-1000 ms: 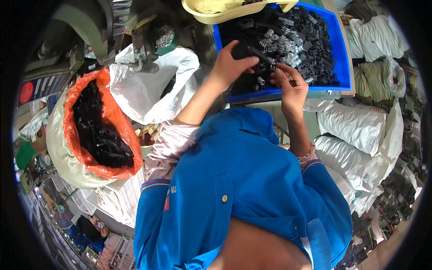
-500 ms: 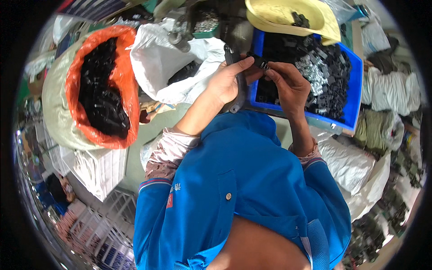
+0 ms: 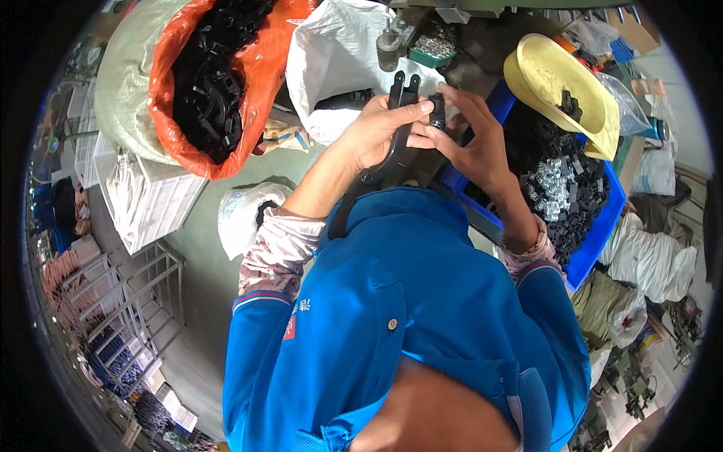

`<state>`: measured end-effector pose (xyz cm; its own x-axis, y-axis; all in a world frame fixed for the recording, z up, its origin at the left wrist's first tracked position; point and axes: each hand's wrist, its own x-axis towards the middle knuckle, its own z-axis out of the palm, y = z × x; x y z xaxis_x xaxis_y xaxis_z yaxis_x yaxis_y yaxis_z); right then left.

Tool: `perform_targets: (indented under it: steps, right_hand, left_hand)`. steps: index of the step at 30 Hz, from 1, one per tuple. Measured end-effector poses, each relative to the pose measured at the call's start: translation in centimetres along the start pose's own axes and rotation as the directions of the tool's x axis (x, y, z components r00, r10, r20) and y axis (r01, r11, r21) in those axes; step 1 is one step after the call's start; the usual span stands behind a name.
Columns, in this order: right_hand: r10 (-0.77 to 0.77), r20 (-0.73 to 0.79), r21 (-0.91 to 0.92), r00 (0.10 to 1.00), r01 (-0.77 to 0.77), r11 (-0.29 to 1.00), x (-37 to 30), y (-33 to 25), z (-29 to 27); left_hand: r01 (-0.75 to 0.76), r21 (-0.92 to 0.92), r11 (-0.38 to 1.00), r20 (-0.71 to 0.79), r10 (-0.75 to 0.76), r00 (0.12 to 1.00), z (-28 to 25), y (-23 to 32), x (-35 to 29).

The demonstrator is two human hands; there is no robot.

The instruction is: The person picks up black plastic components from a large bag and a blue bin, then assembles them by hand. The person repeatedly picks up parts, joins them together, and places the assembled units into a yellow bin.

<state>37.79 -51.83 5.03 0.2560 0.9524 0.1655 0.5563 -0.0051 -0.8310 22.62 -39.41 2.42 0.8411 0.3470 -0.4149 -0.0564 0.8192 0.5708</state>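
In front of my chest, my left hand (image 3: 380,132) is closed round a long, curved black plastic handle (image 3: 397,143). The handle's forked end, with two prongs, points away from me. Beside it is a small black plastic part (image 3: 437,111), close to my left thumb tip. My right hand (image 3: 478,143) has its thumb and index finger at opposite ends of this small part. My left fingers partly hide the handle's middle.
A blue bin (image 3: 595,252) of black parts and shiny metal pieces stands at the right, with a yellow scoop-shaped tub (image 3: 527,71) over it. At the left are an orange-lined sack (image 3: 162,98) and a white sack (image 3: 320,53). A green box (image 3: 431,60) holds small metal pieces.
The view has turned, so the sacks and bin appear farther right. The handle has turned in my left hand and its forked end now shows. My right fingers have spread wider around the small part.
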Motion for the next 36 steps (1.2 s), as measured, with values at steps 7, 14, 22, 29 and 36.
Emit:
perform_targets:
  steps: [7, 14, 22, 29, 36]
  right_hand:
    - [-0.174, -0.215, -0.217, 0.961, 0.127, 0.968, 0.3, 0.7, 2.2]
    - [0.35, 0.192, 0.612, 0.917, -0.391, 0.687, 0.8, 2.9, -0.5]
    - [0.428, 0.257, 0.808, 0.866, -0.436, 0.397, -0.4, 3.6, -0.2]
    - [0.395, 0.199, 0.861, 0.897, -0.353, 0.367, -0.9, 4.3, 0.9]
    - [0.26, 0.104, 0.743, 0.96, -0.249, 0.621, -0.7, 4.4, 1.3]
  left_hand:
    - [-0.231, 0.117, 0.966, -0.076, 0.24, 0.968, -0.2, -0.7, -0.3]
    - [-0.361, 0.888, 0.285, 0.204, 0.459, 0.865, -0.5, 0.4, -0.7]
    - [-0.51, 0.809, 0.292, 0.292, 0.553, 0.78, -1.9, -0.4, 0.0]
    - [-0.409, 0.778, 0.477, 0.086, 0.563, 0.822, -1.8, -1.2, -0.1]
    - [-0.379, 0.622, 0.685, 0.014, 0.475, 0.88, -1.5, -0.9, -0.3]
